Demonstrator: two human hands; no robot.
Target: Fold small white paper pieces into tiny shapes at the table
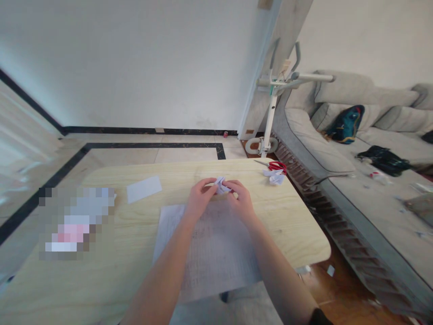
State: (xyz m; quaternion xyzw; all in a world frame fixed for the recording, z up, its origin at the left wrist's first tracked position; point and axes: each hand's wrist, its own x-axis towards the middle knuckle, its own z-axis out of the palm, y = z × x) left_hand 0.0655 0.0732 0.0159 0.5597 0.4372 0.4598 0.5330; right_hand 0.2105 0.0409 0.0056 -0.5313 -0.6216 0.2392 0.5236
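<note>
Between my two hands is a small piece of folded white paper (221, 185), with several creased flaps standing up. My left hand (200, 195) pinches its left side between thumb and fingers. From the other side, my right hand (241, 197) grips the right edge the same way. Both hands are just above the far edge of a large printed sheet (216, 253) that lies on the wooden table (135, 253). The fine folds are too small to make out.
Red-handled scissors (277, 168) lie at the table's far right beside crumpled white paper scraps (275, 177). A blank white paper (144, 189) lies left of my hands, near a pixelated patch. A grey sofa (338, 171) and a white exercise frame (270, 113) stand beyond the table.
</note>
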